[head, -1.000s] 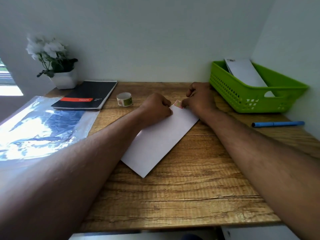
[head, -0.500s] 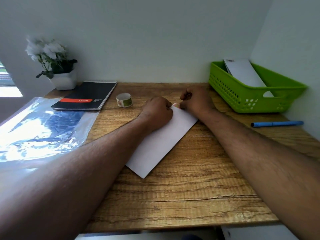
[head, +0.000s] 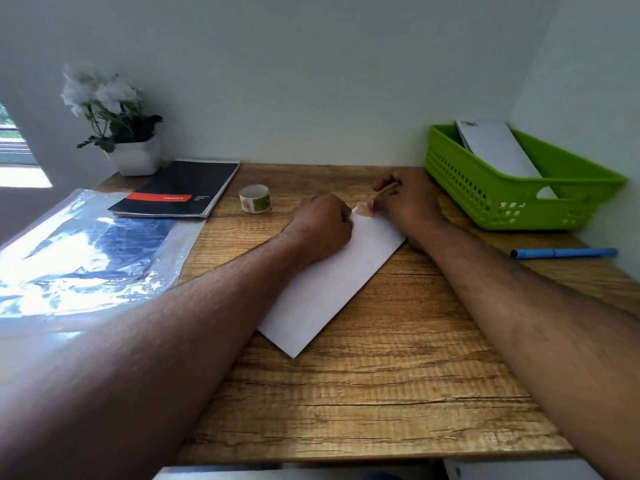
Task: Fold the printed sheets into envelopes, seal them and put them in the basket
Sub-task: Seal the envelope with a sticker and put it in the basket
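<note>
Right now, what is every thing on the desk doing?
Left hand: fist pressing the envelope's far end.
Right hand: pinching the sticker strip.
Envelope: flat on the desk, closed.
Sticker: at the envelope's far corner.
Tape roll: standing, untouched.
Green basket: holds one envelope.
Notebook: closed.
Blue pen: lying flat.

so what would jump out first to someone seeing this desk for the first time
Two bare forearms reach in, the left hand and right hand meeting at the far end of a white envelope lying slantwise mid-desk, fixing a small patterned sticker there. Next, the bright green basket at back right, another envelope leaning inside.
</note>
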A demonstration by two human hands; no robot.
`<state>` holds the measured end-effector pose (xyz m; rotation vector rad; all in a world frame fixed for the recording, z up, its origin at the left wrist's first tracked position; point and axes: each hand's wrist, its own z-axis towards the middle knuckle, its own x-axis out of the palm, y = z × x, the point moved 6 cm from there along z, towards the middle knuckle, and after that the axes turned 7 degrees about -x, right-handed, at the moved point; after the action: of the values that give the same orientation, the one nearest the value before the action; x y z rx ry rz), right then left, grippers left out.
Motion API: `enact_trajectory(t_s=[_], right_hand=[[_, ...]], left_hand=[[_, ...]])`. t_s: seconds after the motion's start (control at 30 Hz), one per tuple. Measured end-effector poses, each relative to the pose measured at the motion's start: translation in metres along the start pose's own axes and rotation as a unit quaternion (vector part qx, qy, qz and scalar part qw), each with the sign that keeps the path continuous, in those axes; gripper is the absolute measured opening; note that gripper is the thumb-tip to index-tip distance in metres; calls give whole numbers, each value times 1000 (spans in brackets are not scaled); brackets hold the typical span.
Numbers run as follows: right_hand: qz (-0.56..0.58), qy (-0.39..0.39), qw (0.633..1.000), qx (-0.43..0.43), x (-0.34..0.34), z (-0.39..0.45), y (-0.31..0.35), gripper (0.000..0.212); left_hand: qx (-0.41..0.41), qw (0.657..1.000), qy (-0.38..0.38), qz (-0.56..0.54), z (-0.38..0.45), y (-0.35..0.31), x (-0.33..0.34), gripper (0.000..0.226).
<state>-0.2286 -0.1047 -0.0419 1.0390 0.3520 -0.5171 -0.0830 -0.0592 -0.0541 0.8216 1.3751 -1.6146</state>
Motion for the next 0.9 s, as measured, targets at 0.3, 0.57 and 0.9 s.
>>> enact_trajectory(t_s=[0.3, 0.57, 0.9], right_hand=[[56, -54, 995, 59, 2, -3, -6, 36], [41, -60, 994, 80, 3, -4, -4, 38], [38, -57, 994, 84, 3, -6, -4, 40]], left_hand=[[-12, 1000, -11, 19, 0, 0, 2, 31], [-13, 999, -17, 26, -1, -2, 1, 34], [-7, 999, -9, 39, 0, -1, 4, 39]])
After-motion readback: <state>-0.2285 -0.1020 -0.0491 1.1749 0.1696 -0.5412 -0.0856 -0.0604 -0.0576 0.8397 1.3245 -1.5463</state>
